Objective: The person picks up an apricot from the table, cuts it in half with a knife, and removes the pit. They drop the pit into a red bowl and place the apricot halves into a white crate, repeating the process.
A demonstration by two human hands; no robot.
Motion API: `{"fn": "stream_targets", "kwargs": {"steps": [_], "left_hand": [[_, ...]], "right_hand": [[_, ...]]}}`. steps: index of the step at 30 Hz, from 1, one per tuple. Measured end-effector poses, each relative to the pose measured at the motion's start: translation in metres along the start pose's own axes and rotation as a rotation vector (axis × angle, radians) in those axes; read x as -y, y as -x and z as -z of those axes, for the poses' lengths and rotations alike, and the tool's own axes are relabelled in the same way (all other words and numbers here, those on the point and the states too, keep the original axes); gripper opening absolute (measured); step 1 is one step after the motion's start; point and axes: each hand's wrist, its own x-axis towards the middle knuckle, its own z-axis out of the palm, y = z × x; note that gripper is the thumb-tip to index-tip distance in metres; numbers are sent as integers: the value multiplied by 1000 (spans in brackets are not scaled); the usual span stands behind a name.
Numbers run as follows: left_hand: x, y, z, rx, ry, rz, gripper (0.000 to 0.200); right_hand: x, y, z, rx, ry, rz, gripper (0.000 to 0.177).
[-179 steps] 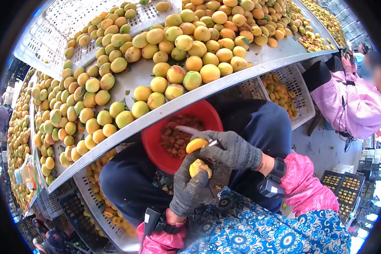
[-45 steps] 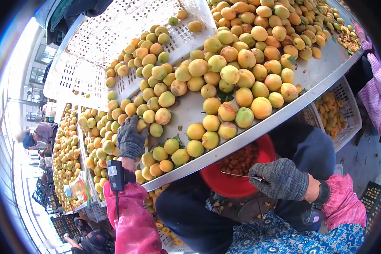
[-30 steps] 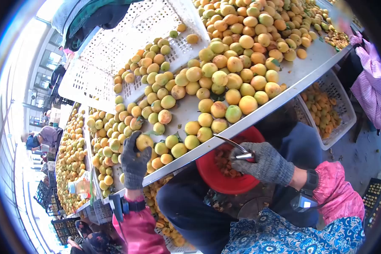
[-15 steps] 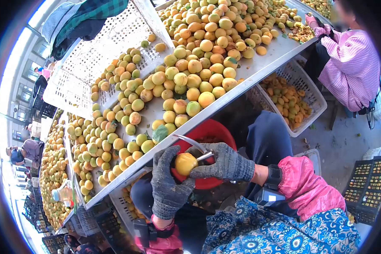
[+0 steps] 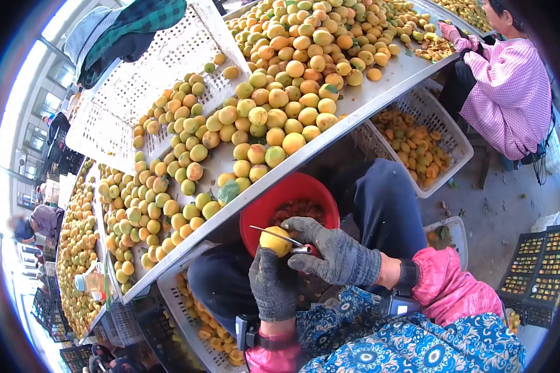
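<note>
A yellow apricot (image 5: pixel 271 244) is gripped in the gloved fingers of my left hand (image 5: pixel 272 289), low over my lap. My right hand (image 5: pixel 342 256), in a grey knit glove too, is closed round the red handle of a small knife (image 5: pixel 261 229). Its thin blade lies across the top of the apricot, and the fingertips of that hand are close to the fruit. Just beyond both hands, a red bucket (image 5: pixel 250 217) stands between my knees with brownish-red pieces inside.
Piles of apricots (image 5: pixel 292 81) cover the metal-edged table (image 5: pixel 330 133), where a white perforated crate (image 5: pixel 121 102) lies tipped. Beneath it, another white crate (image 5: pixel 460 168) holds halved fruit. A co-worker in pink checks (image 5: pixel 510 93) sits at right. Black trays (image 5: pixel 535 273) lie on the floor.
Both hands have moved down towards my lap with the apricot and knife. The blade, earlier raised beyond the fruit, now lies across it. More of the bucket's inside shows.
</note>
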Motion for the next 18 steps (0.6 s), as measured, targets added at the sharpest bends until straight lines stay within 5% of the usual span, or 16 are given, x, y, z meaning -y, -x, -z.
{"fn": "stream_targets", "kwargs": {"steps": [1, 3, 11, 18], "left_hand": [[1, -1, -1, 0, 0, -2, 36], [4, -1, -6, -55, 726, 185, 43], [2, 2, -25, 17, 813, 230, 50], [3, 1, -29, -33, 625, 139, 45]], "right_hand": [[3, 3, 0, 0, 0, 2, 49], [8, 11, 1, -50, -88, -155, 45], [6, 14, -2, -29, 189, -158, 43], [-3, 16, -6, -24, 4, -147, 45]]}}
